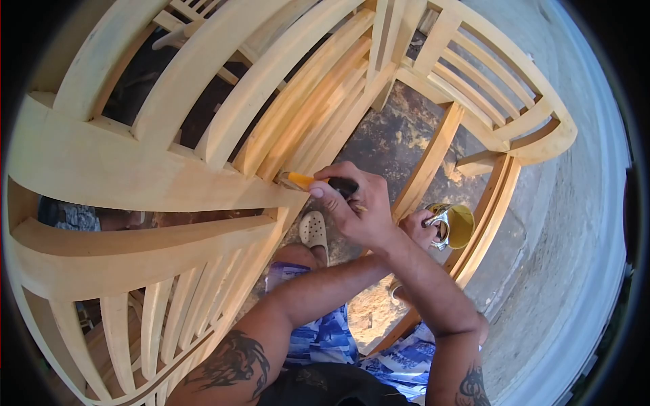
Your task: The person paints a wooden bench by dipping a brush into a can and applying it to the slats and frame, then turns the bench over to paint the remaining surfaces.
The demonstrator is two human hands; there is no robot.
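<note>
My right hand [359,203] grips a paintbrush [298,181] with a yellow section and a black end. Its tip touches the corner where the slats of a pale wooden bench [223,186] meet the rail. Crossing under the right forearm, my left arm reaches to the right. There my left hand [418,229] is closed around the handle of a round metal can [462,228], yellowish inside. Whatever liquid the can holds is hard to make out. Part of the left hand lies behind the right forearm.
The bench's slatted end [501,74] curves at the upper right, and a cross rail [430,159] spans the frame. A shoe [313,229] stands on the stained floor [393,135]. Another person's leg [118,220] shows through the gap at left. A pale wall edge runs along the right.
</note>
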